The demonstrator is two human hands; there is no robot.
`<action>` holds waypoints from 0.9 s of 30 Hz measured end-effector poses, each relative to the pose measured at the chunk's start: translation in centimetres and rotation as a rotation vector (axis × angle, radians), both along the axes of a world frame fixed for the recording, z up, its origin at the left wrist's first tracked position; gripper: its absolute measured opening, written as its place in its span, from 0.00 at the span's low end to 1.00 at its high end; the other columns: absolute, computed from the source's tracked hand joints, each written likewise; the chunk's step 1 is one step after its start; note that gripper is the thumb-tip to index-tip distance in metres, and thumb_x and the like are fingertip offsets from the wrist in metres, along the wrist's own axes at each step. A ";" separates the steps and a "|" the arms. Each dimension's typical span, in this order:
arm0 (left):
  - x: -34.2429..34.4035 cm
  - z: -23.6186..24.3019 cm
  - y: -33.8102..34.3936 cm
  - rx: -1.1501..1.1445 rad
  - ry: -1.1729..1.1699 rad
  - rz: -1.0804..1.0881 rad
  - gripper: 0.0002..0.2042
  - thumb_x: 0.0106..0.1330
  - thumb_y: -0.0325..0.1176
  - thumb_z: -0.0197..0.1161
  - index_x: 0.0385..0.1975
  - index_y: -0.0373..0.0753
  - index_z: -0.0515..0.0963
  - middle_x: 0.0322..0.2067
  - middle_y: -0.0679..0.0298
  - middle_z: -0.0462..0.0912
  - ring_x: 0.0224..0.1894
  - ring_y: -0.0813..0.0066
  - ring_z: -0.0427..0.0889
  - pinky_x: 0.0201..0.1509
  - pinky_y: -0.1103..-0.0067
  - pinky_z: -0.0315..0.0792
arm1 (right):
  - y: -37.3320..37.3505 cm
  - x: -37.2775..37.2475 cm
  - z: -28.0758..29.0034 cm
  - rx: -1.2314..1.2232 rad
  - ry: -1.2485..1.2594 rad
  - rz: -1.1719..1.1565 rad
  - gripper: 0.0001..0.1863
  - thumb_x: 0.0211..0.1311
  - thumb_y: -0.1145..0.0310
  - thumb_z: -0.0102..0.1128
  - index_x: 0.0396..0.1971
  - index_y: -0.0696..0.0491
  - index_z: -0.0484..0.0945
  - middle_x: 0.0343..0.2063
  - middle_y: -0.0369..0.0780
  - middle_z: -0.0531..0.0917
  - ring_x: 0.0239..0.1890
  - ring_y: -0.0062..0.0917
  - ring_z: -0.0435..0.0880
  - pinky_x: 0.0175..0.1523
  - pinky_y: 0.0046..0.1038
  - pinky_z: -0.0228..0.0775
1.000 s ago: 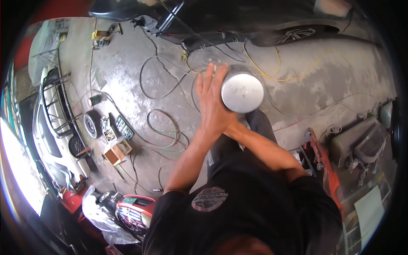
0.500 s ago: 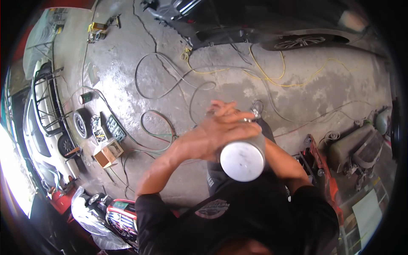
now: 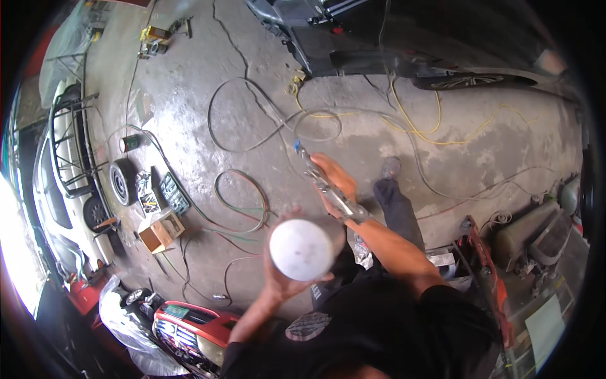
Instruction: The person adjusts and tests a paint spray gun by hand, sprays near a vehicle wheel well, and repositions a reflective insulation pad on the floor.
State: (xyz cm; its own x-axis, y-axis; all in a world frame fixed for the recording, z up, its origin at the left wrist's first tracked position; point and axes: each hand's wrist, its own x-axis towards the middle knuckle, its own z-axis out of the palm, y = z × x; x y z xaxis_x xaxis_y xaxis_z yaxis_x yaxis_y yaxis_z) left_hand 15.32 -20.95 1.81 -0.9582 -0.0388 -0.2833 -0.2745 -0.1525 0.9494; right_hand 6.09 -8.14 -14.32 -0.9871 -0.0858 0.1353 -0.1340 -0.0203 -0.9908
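My left hand (image 3: 281, 283) is closed around a round cup with a white lid (image 3: 302, 249), held in front of my chest. Faint dark smudges mark the lid. My right hand (image 3: 339, 179) is wrapped along a silver metal spray gun (image 3: 338, 201), just beyond and right of the cup. A blue fitting (image 3: 297, 146) sits at the gun's far end. The cup's grey side comes close to the gun's near end; whether the two are joined I cannot tell. Part of the right hand's grip is hidden by the gun.
Loops of grey hose (image 3: 243, 148) and a yellow cord (image 3: 435, 140) lie on the concrete floor. Ahead stands a dark car (image 3: 442, 38). To the left are a loose wheel (image 3: 122, 182), a cardboard box (image 3: 161, 231) and a white vehicle (image 3: 76, 202). A red part (image 3: 486, 271) stands at right.
My hands, earlier together at the cup, have come apart. The left has carried the cup left, and the spray gun now shows in my right hand. The view has shifted slightly.
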 end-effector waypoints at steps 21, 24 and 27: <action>-11.6 -18.6 -5.1 -0.295 0.127 -0.454 0.48 0.32 0.31 0.86 0.61 0.37 0.71 0.56 0.55 0.80 0.58 0.62 0.81 0.61 0.67 0.75 | 23.3 14.2 -6.1 0.632 -0.590 1.178 0.09 0.58 0.65 0.65 0.35 0.52 0.83 0.31 0.47 0.85 0.38 0.44 0.86 0.46 0.44 0.77; -13.5 -22.6 -6.0 -0.315 0.100 -0.562 0.47 0.30 0.33 0.87 0.60 0.37 0.75 0.56 0.57 0.80 0.59 0.62 0.80 0.64 0.67 0.73 | 20.0 1.1 -8.9 0.852 -0.187 0.613 0.32 0.57 0.63 0.71 0.62 0.54 0.74 0.51 0.49 0.80 0.55 0.48 0.77 0.57 0.44 0.74; -17.0 -28.1 -5.7 -0.168 0.234 -0.657 0.49 0.27 0.34 0.87 0.60 0.37 0.74 0.55 0.56 0.81 0.59 0.63 0.80 0.65 0.68 0.72 | 14.8 -9.4 -15.7 0.637 0.142 0.641 0.37 0.57 0.61 0.73 0.67 0.50 0.71 0.63 0.47 0.74 0.66 0.49 0.70 0.68 0.39 0.67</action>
State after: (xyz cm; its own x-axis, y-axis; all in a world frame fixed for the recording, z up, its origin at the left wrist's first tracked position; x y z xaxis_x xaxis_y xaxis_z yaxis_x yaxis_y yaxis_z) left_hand -1.72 -26.64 -26.32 -0.8331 0.5423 -0.1087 -0.0462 0.1276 0.9907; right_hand -3.27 6.62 -29.98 -0.7024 -0.7117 -0.0092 -0.4070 0.4122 -0.8151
